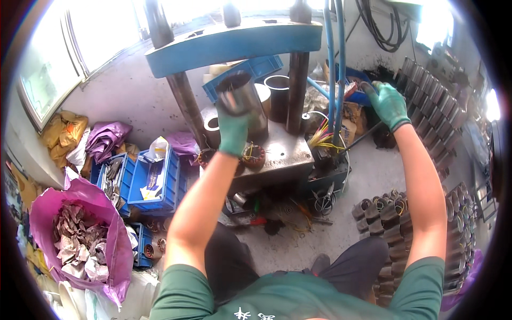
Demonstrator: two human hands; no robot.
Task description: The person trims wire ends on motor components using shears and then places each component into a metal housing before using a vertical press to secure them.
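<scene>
My left hand (233,133), in a green glove, is closed around the lower side of a dark metal cylinder (242,98) above the press table. The cylinder tilts, its open end up. Its fingers are partly hidden behind it. Just below that hand, a wire-wound motor core (254,154) sits on the table's near edge, with another wound core (206,157) to its left. My right hand (388,105), also gloved in green, is raised right of the press beside the blue hoses (337,69). Its thumb stands apart from the fingers, and nothing shows in it.
The blue press frame (234,53) has thick steel columns around the metal table (282,152). Stacked metal cylinders (432,96) line the right wall, with more cylinders (394,213) below. To the left are blue crates (154,181) and a purple sack (40,213) of crumpled paper.
</scene>
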